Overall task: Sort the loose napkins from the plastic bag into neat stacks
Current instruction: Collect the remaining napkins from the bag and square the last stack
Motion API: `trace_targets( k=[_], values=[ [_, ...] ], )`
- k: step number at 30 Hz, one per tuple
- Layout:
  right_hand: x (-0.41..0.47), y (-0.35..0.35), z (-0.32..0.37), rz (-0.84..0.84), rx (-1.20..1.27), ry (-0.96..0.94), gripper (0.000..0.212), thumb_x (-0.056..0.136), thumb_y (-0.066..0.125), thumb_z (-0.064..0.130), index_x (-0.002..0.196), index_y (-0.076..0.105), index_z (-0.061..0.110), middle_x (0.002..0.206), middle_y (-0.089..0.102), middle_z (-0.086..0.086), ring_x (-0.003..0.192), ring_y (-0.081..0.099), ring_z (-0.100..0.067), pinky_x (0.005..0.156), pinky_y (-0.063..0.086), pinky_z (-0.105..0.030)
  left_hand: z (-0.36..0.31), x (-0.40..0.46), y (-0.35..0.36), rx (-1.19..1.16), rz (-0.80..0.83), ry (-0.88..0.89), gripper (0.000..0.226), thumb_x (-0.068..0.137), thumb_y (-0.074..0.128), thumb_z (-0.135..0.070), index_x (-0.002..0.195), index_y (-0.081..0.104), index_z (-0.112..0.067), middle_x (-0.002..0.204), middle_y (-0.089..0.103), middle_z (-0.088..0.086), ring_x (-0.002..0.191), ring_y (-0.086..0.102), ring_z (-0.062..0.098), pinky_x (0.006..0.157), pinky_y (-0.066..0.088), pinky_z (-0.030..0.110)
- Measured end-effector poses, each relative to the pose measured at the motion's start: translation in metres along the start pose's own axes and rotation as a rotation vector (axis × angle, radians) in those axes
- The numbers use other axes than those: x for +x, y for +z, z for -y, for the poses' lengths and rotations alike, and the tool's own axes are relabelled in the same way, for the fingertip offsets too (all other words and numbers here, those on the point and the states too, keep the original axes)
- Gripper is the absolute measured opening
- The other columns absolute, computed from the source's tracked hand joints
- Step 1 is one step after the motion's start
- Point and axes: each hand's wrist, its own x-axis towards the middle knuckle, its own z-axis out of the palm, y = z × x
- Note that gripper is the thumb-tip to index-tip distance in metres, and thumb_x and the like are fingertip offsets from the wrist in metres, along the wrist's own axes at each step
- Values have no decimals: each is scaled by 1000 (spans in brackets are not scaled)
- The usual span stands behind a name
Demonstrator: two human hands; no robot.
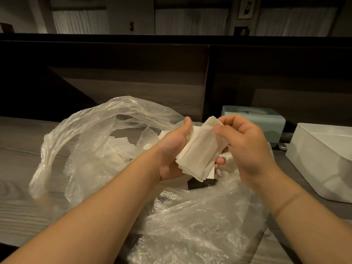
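A stack of white napkins (200, 153) lies in my left hand (171, 147), whose palm faces up with the thumb curled over the stack's left edge and fingertips showing under its right side. My right hand (245, 147) pinches the top napkin's upper right corner between thumb and fingers. Both hands hover over a crumpled clear plastic bag (91, 141) spread on the wooden table (21, 145). More loose napkins (118, 149) lie inside the bag, seen through the plastic.
A pale green tissue box (266, 119) stands behind my right hand. A white rectangular container (323, 155) sits at the right edge. A dark wooden partition (133, 73) runs along the table's far side. A small dark object (202, 183) lies under the napkins.
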Motion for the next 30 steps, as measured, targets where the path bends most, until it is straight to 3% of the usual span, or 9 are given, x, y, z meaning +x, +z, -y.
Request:
trace_targets(
  k=[2,4,6,10,14,19,24,27,30],
  values=[
    [2,-3,4,45,42,-7,8,96,62,14,92,69,15,81,70,5,72,66,-8,56,50,-27,-1,-1,-1,9,-28,-12,83,95,35,-77,137,63,-11,131,65,18,112,62,35,111,42,46],
    [3,-7,8,103,108,18,10,95,61,10,91,70,14,80,69,0,71,65,-15,62,47,-39,-1,-2,1,11,-64,-5,79,97,34,-75,129,68,-12,124,70,14,109,65,30,106,46,42],
    [4,-10,10,150,116,40,12,94,60,8,89,69,14,78,68,-1,69,64,-18,64,45,-44,0,-2,3,33,-96,21,75,99,30,-73,124,69,-14,118,71,11,107,66,28,103,47,41],
    [4,-13,9,182,-81,14,6,97,63,15,96,69,13,79,71,5,67,68,-10,59,50,-38,0,-4,5,110,-115,37,73,100,27,-73,122,69,-17,115,73,10,108,68,29,102,49,44],
    [4,-11,4,176,-181,-8,4,97,64,24,99,67,22,82,71,2,67,72,-18,42,47,-26,0,-5,7,150,-94,2,73,98,27,-75,115,69,-18,107,75,10,99,72,29,93,54,43],
    [4,-8,0,143,-119,9,7,97,65,29,101,68,24,93,71,2,80,73,-18,47,50,-25,-1,-6,6,183,-103,15,73,98,25,-75,118,69,-20,111,74,10,103,70,29,94,54,43],
    [6,-5,-3,123,-102,-12,7,92,71,35,98,70,31,90,71,13,85,71,-7,64,60,-25,0,-6,8,231,-100,38,72,99,22,-72,111,72,-21,104,77,7,94,73,24,90,54,40],
    [5,-5,-5,104,-156,-53,7,92,70,35,100,68,35,103,67,10,91,69,-12,63,59,-22,0,-8,9,250,-112,43,70,100,23,-71,114,71,-22,103,77,6,92,75,23,88,56,40],
    [5,-5,-6,107,-229,-88,4,94,67,35,98,68,34,109,63,5,90,68,-11,52,51,-14,0,-8,10,244,-111,48,72,99,24,-72,125,67,-20,113,75,9,100,73,26,92,55,41]
  ],
)
